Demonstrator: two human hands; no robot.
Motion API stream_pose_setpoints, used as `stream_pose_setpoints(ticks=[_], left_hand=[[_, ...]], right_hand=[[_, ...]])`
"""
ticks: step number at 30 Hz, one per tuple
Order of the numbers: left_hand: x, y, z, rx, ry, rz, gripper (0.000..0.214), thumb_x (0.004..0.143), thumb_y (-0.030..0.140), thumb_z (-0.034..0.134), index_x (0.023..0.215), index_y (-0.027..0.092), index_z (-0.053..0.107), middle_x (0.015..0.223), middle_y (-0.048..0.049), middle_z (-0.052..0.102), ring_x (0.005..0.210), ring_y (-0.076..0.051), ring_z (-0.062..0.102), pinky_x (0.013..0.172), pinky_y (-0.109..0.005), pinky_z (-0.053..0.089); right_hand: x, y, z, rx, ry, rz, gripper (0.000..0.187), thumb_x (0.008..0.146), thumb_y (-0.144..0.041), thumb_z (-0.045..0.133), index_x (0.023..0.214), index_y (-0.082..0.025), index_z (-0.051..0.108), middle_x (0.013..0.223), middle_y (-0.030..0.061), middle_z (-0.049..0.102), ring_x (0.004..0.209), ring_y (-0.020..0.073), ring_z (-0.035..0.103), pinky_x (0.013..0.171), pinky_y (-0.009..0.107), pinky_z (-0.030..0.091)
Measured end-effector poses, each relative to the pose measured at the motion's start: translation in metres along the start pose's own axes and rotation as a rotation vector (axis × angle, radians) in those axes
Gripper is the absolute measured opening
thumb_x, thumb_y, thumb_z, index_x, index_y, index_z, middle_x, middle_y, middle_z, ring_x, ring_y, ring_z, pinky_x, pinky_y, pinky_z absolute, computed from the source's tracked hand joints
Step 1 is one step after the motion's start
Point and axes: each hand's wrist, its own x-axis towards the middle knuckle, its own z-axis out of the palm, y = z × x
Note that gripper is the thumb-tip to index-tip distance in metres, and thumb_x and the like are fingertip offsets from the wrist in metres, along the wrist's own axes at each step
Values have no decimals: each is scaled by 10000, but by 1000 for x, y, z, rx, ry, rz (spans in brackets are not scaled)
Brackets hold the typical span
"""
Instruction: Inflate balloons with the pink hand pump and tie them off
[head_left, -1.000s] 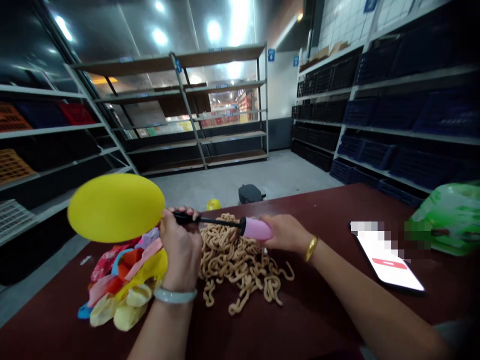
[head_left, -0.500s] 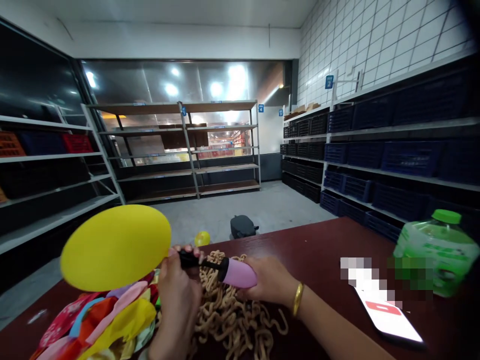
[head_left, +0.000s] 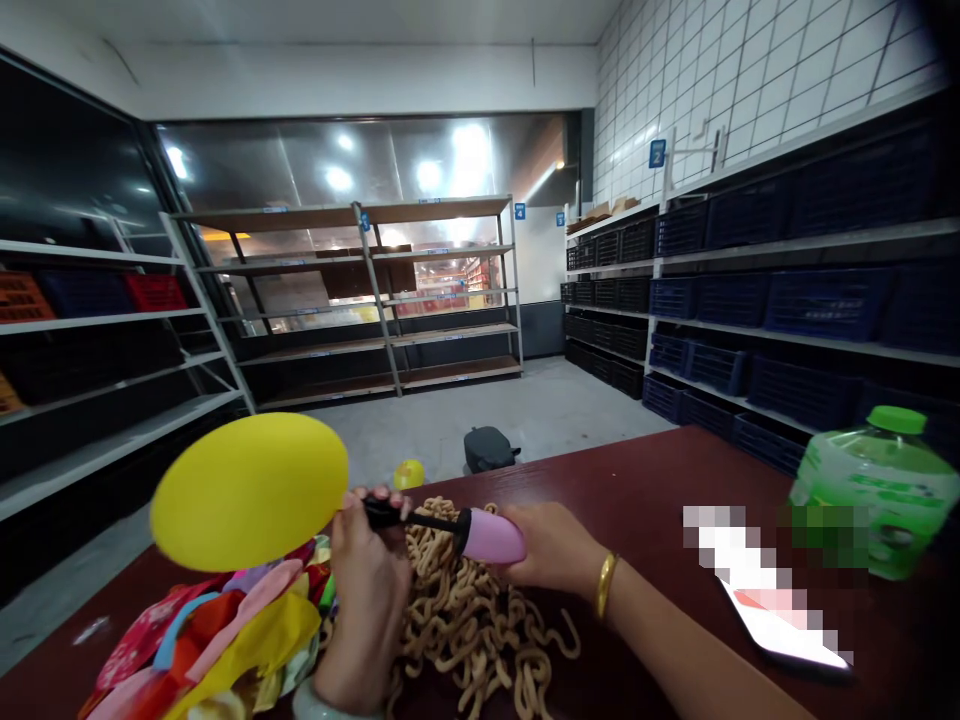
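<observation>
A yellow balloon (head_left: 250,490) is blown up and sits on the black nozzle of a hand pump (head_left: 450,528). My left hand (head_left: 365,575) is closed round the nozzle and the balloon's neck. Closed on the pump's pink handle is my right hand (head_left: 551,548), with a short stretch of black rod showing between handle and nozzle. Under both hands lies a heap of tan rope-like loops (head_left: 469,620) on the dark red table (head_left: 660,480). A pile of flat balloons (head_left: 210,650) in several colours lies at the lower left.
A phone (head_left: 780,620) with a lit screen lies at the right, beside a green plastic bottle (head_left: 874,490). On the floor beyond the table are a small yellow balloon (head_left: 409,473) and a dark bag (head_left: 489,449). Metal shelving lines the walls.
The view has tilted upward since a second ago. In the last half second my right hand drew the pink handle out a little, exposing more rod. The balloon stays on the nozzle.
</observation>
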Motion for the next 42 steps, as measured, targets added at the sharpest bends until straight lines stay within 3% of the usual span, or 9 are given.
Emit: stream_pose_setpoints(ticks=[4, 9, 16, 20, 26, 30, 34, 38, 42], left_hand=[[-25, -24, 6, 9, -46, -134, 167, 802, 361, 662, 783, 263, 528, 745, -14, 504, 623, -163, 518, 571, -330, 506], [-30, -21, 8, 9, -44, -127, 209, 775, 344, 694, 780, 238, 514, 739, 0, 504, 618, -146, 517, 536, -289, 492], [14, 21, -12, -19, 24, 44, 249, 755, 314, 702, 805, 188, 494, 700, 15, 521, 611, -134, 526, 513, -246, 429], [37, 33, -30, -63, 121, 74, 204, 787, 294, 654, 800, 185, 483, 683, 18, 525, 586, -123, 517, 525, -244, 419], [14, -1, -23, -99, 96, -3, 217, 761, 257, 677, 821, 185, 482, 694, 18, 534, 610, -120, 536, 546, -233, 413], [-18, -29, -9, -69, 10, -113, 209, 799, 292, 651, 823, 189, 471, 709, 12, 545, 607, -121, 539, 600, -274, 459], [-35, -38, 0, -64, -18, -146, 210, 825, 329, 626, 832, 194, 465, 697, 14, 537, 592, -119, 533, 579, -266, 454], [-27, -23, 1, -44, -7, -101, 224, 821, 330, 640, 811, 189, 466, 698, 14, 536, 581, -116, 533, 561, -257, 447], [1, 8, -12, -87, 21, 5, 259, 780, 348, 688, 819, 191, 486, 699, 10, 536, 585, -128, 539, 512, -246, 417]], right_hand=[[-1, -7, 6, 29, 23, -6, 510, 690, -535, 653, 1113, -259, 583, 940, 33, 722, 817, 269, 682, 605, 292, 369], [0, -10, 7, 75, 19, -11, 553, 682, -586, 655, 1131, -269, 592, 972, 35, 716, 826, 269, 676, 620, 289, 380], [2, 4, 1, 167, -115, -39, 640, 667, -607, 678, 1221, -302, 577, 1007, 22, 708, 859, 248, 656, 640, 273, 379], [2, 20, 2, 134, -139, -21, 489, 689, -554, 670, 1087, -272, 643, 929, 29, 717, 800, 237, 655, 613, 271, 358], [2, 22, 7, 69, -90, -25, 391, 695, -541, 660, 944, -240, 653, 852, 37, 712, 751, 236, 652, 589, 276, 333], [0, 7, 13, 80, -59, -17, 402, 709, -491, 658, 1032, -253, 629, 890, 36, 714, 768, 241, 657, 593, 272, 335], [-1, -4, 16, 140, -55, -3, 513, 714, -463, 666, 1178, -263, 580, 947, 51, 715, 801, 251, 660, 616, 273, 357], [1, -4, 19, 226, -91, -1, 567, 709, -436, 678, 1236, -267, 555, 982, 58, 711, 810, 248, 657, 632, 278, 380], [3, 5, 17, 269, -164, -3, 497, 697, -447, 688, 1156, -275, 607, 950, 29, 711, 791, 229, 650, 624, 273, 386]])
